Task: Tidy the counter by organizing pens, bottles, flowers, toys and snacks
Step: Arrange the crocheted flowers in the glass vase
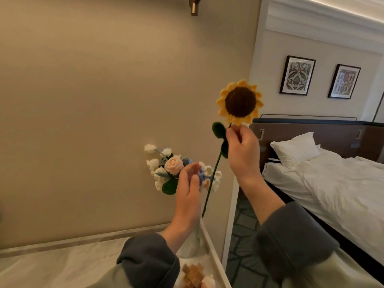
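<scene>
My right hand (242, 150) pinches the stem of a crocheted sunflower (239, 101) just under its yellow and brown head, holding it upright above the counter's right end. Its green stem hangs down beside a bouquet of white, peach and blue crocheted flowers (166, 167). The bouquet stands in a pale vase (196, 235), mostly hidden behind my left forearm. My left hand (188, 190) reaches up to the bouquet with fingers straight, touching the flowers.
The white marble counter (62, 262) runs along the beige wall (104, 100). A wooden toy (192, 274) and a pale plush piece (208, 282) lie at the bottom edge. To the right are patterned carpet and a bed (332, 183) with white sheets.
</scene>
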The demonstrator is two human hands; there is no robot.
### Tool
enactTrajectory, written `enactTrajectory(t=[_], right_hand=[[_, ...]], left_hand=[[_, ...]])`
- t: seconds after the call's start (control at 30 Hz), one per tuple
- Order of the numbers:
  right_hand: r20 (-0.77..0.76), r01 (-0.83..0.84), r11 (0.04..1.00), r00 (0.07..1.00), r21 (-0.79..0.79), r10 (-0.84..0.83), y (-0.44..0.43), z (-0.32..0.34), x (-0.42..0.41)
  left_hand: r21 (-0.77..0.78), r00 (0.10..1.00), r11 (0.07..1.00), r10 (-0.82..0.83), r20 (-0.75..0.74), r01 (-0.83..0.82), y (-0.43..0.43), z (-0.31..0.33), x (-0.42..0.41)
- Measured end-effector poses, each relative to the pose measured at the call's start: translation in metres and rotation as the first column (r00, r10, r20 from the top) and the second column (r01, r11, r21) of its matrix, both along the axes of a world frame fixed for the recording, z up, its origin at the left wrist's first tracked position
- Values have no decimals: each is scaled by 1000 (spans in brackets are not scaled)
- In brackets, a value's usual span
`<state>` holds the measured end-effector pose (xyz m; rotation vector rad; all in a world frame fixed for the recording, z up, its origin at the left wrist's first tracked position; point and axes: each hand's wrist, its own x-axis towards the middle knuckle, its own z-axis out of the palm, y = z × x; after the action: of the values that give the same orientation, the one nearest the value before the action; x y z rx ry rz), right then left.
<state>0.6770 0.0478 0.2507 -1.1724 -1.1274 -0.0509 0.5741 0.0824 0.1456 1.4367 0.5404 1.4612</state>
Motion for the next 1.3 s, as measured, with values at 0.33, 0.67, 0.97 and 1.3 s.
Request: enactTrajectory(t=[0.33, 0.67, 0.97, 1.3], right_hand=[[10, 26, 946, 999, 324, -32, 60, 71, -22], [134, -62, 991, 990, 121, 45, 114, 21, -20], [152, -76, 997, 985, -14, 77, 121, 3, -11], [149, -45, 998, 988, 46, 38, 115, 7, -15]], left_hand=[[399, 889, 883, 370, -269, -246, 51, 53, -4], [418, 606, 858, 509, -611, -300, 75, 41, -21], [316, 720, 916, 393, -572, -250, 73, 35, -26], [267, 781, 936, 340, -524, -229, 75, 27, -29]])
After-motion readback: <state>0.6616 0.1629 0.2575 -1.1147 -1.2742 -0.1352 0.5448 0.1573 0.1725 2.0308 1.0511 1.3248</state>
